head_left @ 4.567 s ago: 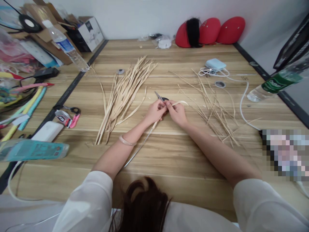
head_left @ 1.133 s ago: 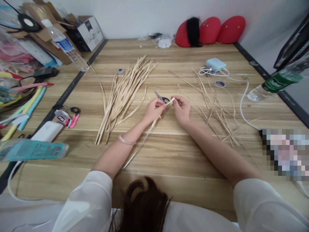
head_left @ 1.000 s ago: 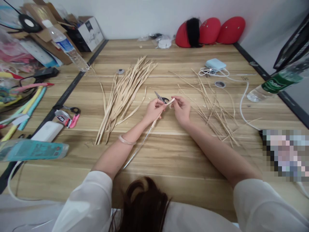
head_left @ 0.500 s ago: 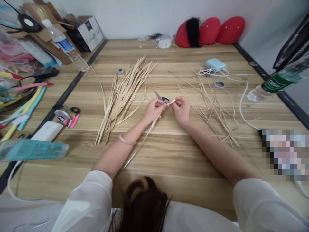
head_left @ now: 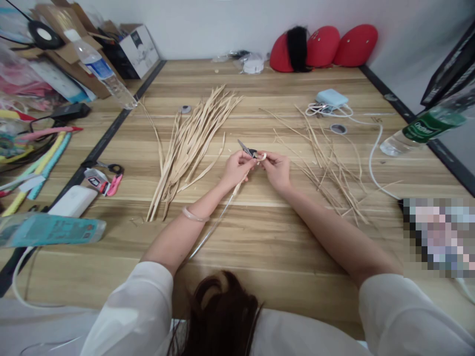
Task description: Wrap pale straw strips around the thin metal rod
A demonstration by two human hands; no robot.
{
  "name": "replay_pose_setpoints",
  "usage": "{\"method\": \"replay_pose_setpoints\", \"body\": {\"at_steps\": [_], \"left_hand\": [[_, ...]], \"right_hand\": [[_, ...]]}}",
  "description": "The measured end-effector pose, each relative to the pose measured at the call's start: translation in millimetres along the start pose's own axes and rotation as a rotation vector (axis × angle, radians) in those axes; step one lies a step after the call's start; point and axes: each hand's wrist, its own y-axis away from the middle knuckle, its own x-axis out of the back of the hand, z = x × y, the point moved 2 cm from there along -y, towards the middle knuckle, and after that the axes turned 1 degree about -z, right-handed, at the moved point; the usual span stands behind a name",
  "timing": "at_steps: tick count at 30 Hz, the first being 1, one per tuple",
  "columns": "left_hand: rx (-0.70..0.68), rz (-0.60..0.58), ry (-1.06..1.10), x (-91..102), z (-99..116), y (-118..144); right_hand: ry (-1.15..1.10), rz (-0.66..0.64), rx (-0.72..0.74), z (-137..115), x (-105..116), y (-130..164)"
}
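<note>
My left hand (head_left: 236,169) is closed around the upper end of a thin metal rod (head_left: 212,228), which slants down toward me. Pale dry straw-like strip covers part of the rod just below the fingers. Close beside it, my right hand (head_left: 277,170) pinches a pale flat strip (head_left: 264,157), bent into a small curl between the two hands. The fingers hide where strip and rod meet. Small scissors with dark handles (head_left: 244,146) show just beyond the left fingertips, their handles partly covered.
A bundle of dry strips (head_left: 193,143) lies left of my hands; thinner stalks (head_left: 326,168) are scattered right. Farther out are a green-labelled bottle (head_left: 423,126), a light blue charger (head_left: 331,99), a tape roll (head_left: 338,129), red caps (head_left: 322,47) and black-handled scissors (head_left: 115,169).
My right hand has shifted slightly left, closer to the left hand. The strip in its fingers has gone from nearly straight to a tight curl. My left hand has hardly moved.
</note>
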Motion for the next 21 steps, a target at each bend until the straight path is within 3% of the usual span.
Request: {"method": "replay_pose_setpoints", "body": {"at_steps": [7,15,21], "left_hand": [[0.007,0.006,0.009,0.8,-0.1,-0.6],[0.025,0.017,0.004,0.5,0.1,0.0],[0.015,0.015,0.017,0.1,2.9,1.5]], "right_hand": [[0.041,-0.041,0.053,4.7,-0.2,-0.5],[-0.068,-0.019,-0.043,-0.7,-3.0,1.7],[-0.019,-0.081,0.001,-4.0,-3.2,3.2]]}}
